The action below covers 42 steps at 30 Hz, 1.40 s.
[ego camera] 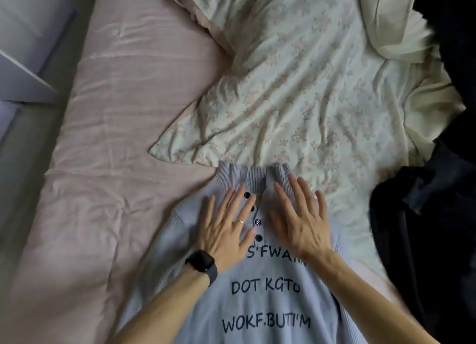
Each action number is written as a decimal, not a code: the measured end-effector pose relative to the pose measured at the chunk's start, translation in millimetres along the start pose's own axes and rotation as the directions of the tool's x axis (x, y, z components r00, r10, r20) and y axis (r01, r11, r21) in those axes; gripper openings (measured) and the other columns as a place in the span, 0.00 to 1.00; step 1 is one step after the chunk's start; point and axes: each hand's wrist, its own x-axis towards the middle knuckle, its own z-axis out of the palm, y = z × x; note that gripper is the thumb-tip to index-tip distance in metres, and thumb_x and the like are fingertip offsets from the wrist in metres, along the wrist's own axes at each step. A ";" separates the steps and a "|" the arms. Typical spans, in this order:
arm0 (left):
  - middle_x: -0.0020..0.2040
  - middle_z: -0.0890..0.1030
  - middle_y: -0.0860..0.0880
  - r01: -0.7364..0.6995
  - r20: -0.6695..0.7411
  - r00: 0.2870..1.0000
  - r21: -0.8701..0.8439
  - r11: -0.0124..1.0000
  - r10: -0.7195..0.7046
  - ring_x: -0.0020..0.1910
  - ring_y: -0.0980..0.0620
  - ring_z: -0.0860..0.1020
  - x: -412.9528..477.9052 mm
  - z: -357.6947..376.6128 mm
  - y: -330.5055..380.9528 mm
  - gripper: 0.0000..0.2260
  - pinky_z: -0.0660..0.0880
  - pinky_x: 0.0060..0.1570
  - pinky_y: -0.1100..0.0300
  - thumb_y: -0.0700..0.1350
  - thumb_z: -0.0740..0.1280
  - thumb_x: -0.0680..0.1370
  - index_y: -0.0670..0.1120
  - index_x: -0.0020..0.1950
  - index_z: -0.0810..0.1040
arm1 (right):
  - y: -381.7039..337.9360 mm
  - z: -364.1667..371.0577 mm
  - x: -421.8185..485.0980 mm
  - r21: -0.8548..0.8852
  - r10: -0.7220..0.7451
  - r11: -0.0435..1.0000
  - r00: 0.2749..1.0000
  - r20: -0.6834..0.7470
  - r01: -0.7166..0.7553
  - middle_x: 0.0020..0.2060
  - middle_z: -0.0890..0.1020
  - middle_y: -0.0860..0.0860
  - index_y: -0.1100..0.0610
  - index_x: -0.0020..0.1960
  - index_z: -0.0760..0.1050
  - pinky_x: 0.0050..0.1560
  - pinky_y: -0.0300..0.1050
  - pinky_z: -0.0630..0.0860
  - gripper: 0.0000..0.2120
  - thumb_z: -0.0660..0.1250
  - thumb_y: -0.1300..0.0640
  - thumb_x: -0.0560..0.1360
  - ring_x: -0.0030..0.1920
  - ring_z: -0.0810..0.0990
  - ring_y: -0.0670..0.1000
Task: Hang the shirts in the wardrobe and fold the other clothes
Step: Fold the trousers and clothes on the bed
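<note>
Bedding fills the frame: a creased pale pink bed sheet (123, 112) covers the left half, and a rumpled white duvet with a faint pink flower print (296, 86) spreads over the upper centre and right. A heap of dark navy clothing (425, 227) lies along the right edge. At the lower centre a light blue knitted top with a ribbed collar and dark printed lettering (265, 305) lies flat, front up, its collar overlapping the duvet. The left hand (226, 230) and right hand (301, 222) press flat on its chest, fingers straight and spread, on either side of 4 dark buttons (258, 222). A black smartwatch (202, 262) sits on the left wrist, and a thin gold ring (241, 221) on 1 left finger.
</note>
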 end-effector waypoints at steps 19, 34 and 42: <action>0.81 0.58 0.47 0.032 0.266 0.964 -0.023 0.999 -0.024 0.79 0.44 0.58 -243.0 19.5 66.2 0.29 0.56 0.74 0.38 0.58 0.59 0.79 0.55 0.80 0.61 | -69.5 10.5 -365.4 0.018 0.329 0.943 0.936 0.127 -0.334 0.77 0.65 0.58 0.56 0.74 0.72 0.71 0.67 0.64 0.32 0.62 0.44 0.72 0.76 0.66 0.59; 0.60 0.78 0.43 0.181 0.224 0.947 0.218 0.959 -0.230 0.52 0.37 0.79 -413.5 4.6 56.5 0.23 0.79 0.47 0.44 0.38 0.70 0.69 0.53 0.63 0.79 | -32.4 29.5 -436.1 0.199 0.349 0.917 0.937 0.013 -0.345 0.64 0.71 0.62 0.57 0.65 0.79 0.52 0.61 0.76 0.23 0.75 0.65 0.71 0.53 0.74 0.67; 0.34 0.76 0.46 -0.070 0.170 0.985 0.278 0.958 0.023 0.28 0.45 0.76 -429.8 -29.0 36.8 0.11 0.73 0.28 0.58 0.35 0.64 0.65 0.44 0.42 0.84 | -18.7 11.5 -453.5 0.311 0.404 0.858 0.911 0.081 -0.408 0.48 0.76 0.60 0.58 0.58 0.80 0.46 0.55 0.79 0.18 0.71 0.69 0.69 0.46 0.78 0.64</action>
